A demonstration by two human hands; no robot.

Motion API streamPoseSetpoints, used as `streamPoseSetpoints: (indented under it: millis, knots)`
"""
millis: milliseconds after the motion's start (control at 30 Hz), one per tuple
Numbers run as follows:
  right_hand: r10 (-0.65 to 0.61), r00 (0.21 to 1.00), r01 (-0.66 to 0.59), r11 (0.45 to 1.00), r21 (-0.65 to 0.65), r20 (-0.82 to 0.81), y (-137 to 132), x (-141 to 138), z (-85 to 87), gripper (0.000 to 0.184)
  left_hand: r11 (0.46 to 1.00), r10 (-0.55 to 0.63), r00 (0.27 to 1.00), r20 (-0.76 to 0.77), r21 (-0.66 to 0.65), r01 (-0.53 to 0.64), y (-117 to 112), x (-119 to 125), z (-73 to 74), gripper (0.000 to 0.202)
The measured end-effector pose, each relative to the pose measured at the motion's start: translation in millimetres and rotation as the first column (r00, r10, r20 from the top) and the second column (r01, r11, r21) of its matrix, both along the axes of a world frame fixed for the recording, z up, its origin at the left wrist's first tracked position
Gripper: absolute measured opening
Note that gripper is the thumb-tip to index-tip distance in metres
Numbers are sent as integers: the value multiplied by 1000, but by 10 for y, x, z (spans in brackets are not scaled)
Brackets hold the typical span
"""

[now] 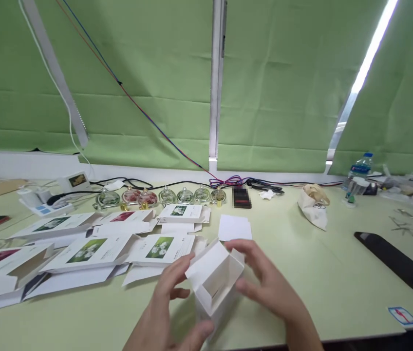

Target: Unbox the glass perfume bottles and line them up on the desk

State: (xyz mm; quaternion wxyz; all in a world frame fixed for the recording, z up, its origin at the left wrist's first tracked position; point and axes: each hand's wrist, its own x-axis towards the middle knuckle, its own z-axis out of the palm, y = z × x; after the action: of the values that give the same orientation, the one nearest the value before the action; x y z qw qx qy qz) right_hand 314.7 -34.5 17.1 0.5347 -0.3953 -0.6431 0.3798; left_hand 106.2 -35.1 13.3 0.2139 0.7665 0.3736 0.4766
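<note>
An upright white cardboard box point(222, 306) stands near the front edge of the table, its top open and its flaps raised. I can see into it; something thin and brownish shows low inside, too small to name. My left hand point(164, 304) curves around the box's left side, with the thumb against the lower front. On the other side, my right hand point(270, 282) has its fingers at the upper right flap and its thumb by the rim. Left of the box lie several flat white cartons point(160, 247) with flower pictures and open flaps.
Several round glass bottles point(185, 196) line the back of the table. White paper pieces point(234, 227) lie behind the box. To the right are a cloth-like bundle point(313, 204), a black phone-like slab point(398, 263) and a water bottle point(360, 168). A power strip point(44, 204) sits at left.
</note>
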Motion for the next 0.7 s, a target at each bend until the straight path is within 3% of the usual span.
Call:
streamPoseSetpoints:
  millis: [100,200,267,333,400,533,700]
  knots:
    - [4,967,-37,991,-125,-254,-115,-305,-217,57,986,0,985,173,-162,28,32,83,3,70]
    - [-150,879,40,969,-243,-452,-52,-548,-361,52,939,51,938,344,-335,72,13,106,-93,89]
    - [-312,720,106,933,-345,-621,4,-666,-391,56,894,42,912,409,-423,148,-5,114,-199,95]
    - [-410,531,105,900,-423,-741,31,-742,-394,65,858,22,891,453,-467,216,-4,125,-302,87]
    - [-416,459,74,898,-433,-785,27,-776,-403,72,838,8,869,494,-477,263,19,136,-379,66]
    - [-401,474,121,911,-394,-784,-10,-765,-498,76,835,-63,819,570,-419,356,82,125,-445,36]
    - [-363,571,151,928,-340,-737,-11,-729,-669,75,832,-131,831,540,-396,388,84,51,-429,27]
